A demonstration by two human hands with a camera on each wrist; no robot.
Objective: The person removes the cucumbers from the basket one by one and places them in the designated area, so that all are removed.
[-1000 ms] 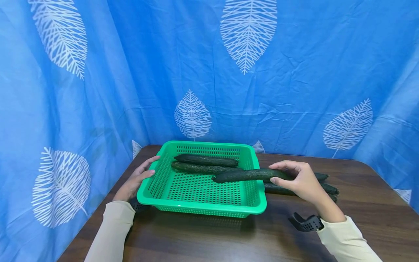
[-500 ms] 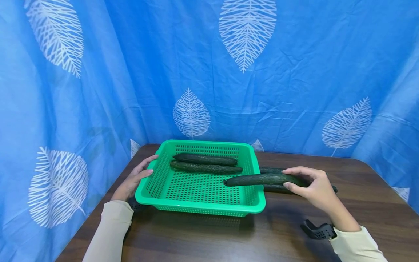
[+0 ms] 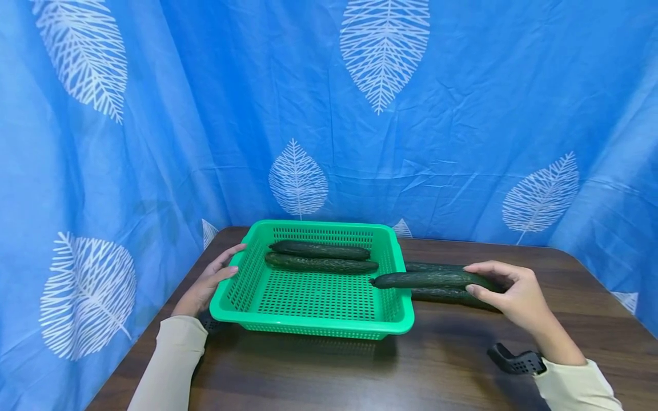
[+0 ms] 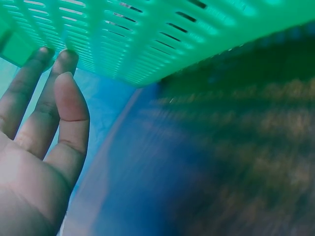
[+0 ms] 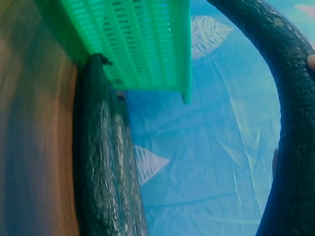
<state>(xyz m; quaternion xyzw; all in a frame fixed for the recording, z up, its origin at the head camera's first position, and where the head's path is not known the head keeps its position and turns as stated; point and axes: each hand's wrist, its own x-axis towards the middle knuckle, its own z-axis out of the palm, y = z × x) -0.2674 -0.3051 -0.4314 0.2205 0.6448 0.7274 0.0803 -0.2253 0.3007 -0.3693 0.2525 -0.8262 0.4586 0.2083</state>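
My left hand (image 3: 209, 281) touches the left side of a green plastic basket (image 3: 313, 326). In the left wrist view its fairly straight fingers (image 4: 44, 96) lie against the basket's outer slotted wall (image 4: 123, 34). My right hand (image 3: 516, 294) holds a long dark cucumber (image 3: 429, 279) by its right part, between thumb and fingers. The cucumber's left tip reaches over the basket's right rim. Two cucumbers, a rear one (image 3: 321, 250) and a front one (image 3: 321, 264), lie side by side inside. In the right wrist view the held cucumber (image 5: 290, 88) curves well above those on the table.
More cucumbers (image 3: 442, 294) lie on the brown wooden table (image 3: 437, 365) right of the basket, partly hidden by the held one. A blue curtain (image 3: 462, 114) with white leaf prints hangs behind and to the left. Black straps (image 3: 516, 361) sit at the wrists.
My right hand has moved rightward with the cucumber, drawing it from over the basket until only its tip overlaps the rim. The left hand and the basket stay almost where they were.
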